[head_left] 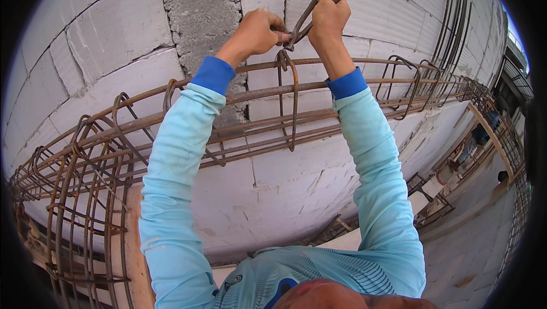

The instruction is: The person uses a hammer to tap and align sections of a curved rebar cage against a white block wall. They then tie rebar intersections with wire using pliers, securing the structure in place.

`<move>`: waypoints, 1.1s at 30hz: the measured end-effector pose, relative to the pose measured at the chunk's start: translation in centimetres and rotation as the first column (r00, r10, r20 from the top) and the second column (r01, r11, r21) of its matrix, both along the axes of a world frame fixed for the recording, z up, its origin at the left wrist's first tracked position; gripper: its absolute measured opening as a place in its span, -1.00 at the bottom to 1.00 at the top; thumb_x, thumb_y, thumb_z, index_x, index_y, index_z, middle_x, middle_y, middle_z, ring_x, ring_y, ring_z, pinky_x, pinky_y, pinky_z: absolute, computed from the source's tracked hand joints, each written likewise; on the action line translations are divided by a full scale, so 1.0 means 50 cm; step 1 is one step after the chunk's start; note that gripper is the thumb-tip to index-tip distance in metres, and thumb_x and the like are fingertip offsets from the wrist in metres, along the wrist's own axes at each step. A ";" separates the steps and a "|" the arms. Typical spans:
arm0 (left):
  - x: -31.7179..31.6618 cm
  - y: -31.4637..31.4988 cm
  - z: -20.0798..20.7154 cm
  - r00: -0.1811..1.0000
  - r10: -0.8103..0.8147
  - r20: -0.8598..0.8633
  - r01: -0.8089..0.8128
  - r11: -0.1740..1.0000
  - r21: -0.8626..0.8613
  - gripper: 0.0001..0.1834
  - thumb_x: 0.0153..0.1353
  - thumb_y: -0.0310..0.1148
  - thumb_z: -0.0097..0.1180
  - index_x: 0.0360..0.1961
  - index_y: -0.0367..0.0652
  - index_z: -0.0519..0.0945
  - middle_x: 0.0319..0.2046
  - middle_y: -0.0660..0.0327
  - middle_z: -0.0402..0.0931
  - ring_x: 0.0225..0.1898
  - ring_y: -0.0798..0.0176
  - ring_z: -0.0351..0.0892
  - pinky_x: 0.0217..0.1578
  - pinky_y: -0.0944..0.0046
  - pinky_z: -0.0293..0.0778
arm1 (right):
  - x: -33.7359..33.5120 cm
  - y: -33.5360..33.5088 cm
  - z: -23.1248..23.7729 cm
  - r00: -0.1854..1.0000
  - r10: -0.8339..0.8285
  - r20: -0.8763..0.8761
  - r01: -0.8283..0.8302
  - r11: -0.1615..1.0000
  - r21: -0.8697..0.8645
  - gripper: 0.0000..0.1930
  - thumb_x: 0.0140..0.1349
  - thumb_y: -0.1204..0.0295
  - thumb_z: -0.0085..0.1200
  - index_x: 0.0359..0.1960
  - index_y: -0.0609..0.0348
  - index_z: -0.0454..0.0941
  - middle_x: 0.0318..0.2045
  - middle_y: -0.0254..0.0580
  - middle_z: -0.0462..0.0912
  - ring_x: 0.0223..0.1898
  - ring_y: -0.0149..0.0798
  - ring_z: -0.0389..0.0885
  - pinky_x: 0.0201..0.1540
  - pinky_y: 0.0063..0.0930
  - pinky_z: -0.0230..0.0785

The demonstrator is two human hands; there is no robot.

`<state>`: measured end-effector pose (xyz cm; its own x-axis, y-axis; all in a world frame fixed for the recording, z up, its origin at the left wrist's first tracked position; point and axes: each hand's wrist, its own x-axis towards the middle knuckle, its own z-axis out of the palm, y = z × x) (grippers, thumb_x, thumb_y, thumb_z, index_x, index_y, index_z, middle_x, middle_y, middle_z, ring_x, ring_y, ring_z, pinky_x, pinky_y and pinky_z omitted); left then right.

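Note:
My right hand (329, 19) is closed round the handles of a pair of steel pincers (299, 25), which slant up to the right in front of the block wall. Their jaws point down, just above a rusty stirrup (295, 99) that loops over the top rebar (319, 60) of a long horizontal cage. My left hand (257, 33) is closed beside the jaws, thumb and fingertips pinched together. Whatever those fingertips hold is too small to make out. Both forearms reach over the cage.
Pale blocks (117, 27) and a rough concrete column (202, 24) stand behind the cage. Vertical rebars (91, 218) drop at the left beside a wooden board (137, 246). More upright bars (453, 30) rise at the right. Farther down right lies a grey floor (473, 246).

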<state>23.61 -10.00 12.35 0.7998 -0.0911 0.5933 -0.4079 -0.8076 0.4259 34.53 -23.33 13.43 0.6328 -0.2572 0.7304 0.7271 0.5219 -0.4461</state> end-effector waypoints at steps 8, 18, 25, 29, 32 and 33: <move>0.018 0.003 -0.003 0.998 0.055 0.003 -0.055 0.997 -0.053 -0.84 0.17 -0.42 0.39 -0.26 -0.28 0.79 -0.41 0.09 0.75 -0.39 0.25 0.71 -0.33 0.25 0.57 | -0.025 -0.006 -0.001 0.986 0.142 -0.086 -0.146 0.988 -0.045 -0.67 0.49 0.49 -0.08 0.24 0.26 0.35 0.16 0.12 0.51 0.16 -0.09 0.58 -0.02 -0.16 0.53; 0.001 0.031 0.019 0.973 -0.208 -0.096 0.176 0.946 -0.273 -0.60 0.23 -0.43 0.35 0.06 -0.40 0.62 -0.11 0.01 0.69 -0.04 0.25 0.67 -0.03 0.29 0.54 | -0.091 0.058 0.032 0.952 -0.259 0.161 0.272 0.960 -0.066 -0.88 0.51 0.41 -0.03 -0.16 0.19 0.41 -0.54 -0.30 0.47 -0.52 -0.37 0.46 -0.48 -0.40 0.34; -0.027 0.047 0.012 0.910 -0.205 -0.360 0.206 0.978 -0.035 -0.22 0.14 -0.17 0.46 0.28 -0.41 0.47 0.21 -0.16 0.53 0.26 -0.03 0.51 0.32 0.13 0.33 | -0.075 0.051 0.042 0.934 -0.332 0.133 0.338 0.941 -0.026 -0.84 0.50 0.40 -0.02 -0.25 0.22 0.44 -0.56 -0.30 0.46 -0.53 -0.35 0.42 -0.42 -0.34 0.32; -0.006 0.042 0.004 0.875 -0.198 -0.441 0.193 0.980 -0.057 -0.17 0.08 -0.06 0.50 0.25 -0.39 0.52 0.15 -0.13 0.59 0.24 -0.02 0.52 0.34 0.13 0.31 | -0.073 0.047 0.043 0.969 -0.240 0.058 0.243 0.969 -0.041 -0.80 0.52 0.37 -0.05 -0.28 0.20 0.43 -0.59 -0.33 0.43 -0.58 -0.39 0.38 -0.50 -0.36 0.28; 0.003 0.052 0.000 0.816 -0.271 -0.511 0.226 0.963 -0.149 -0.29 0.10 -0.11 0.49 0.20 -0.31 0.60 0.08 -0.01 0.65 0.20 0.09 0.56 0.32 0.19 0.33 | -0.082 0.050 0.042 0.923 -0.317 0.217 0.327 0.945 -0.010 -0.78 0.53 0.36 -0.05 -0.32 0.19 0.41 -0.59 -0.34 0.43 -0.59 -0.42 0.37 -0.52 -0.37 0.26; 0.006 0.056 -0.002 0.797 -0.291 -0.529 0.237 0.957 -0.169 -0.34 0.11 -0.13 0.48 0.18 -0.28 0.62 0.06 0.03 0.67 0.19 0.13 0.57 0.31 0.20 0.34 | -0.084 0.050 0.044 0.936 -0.283 0.211 0.292 0.956 -0.011 -0.78 0.53 0.34 -0.06 -0.32 0.17 0.40 -0.60 -0.35 0.41 -0.61 -0.43 0.35 -0.56 -0.40 0.24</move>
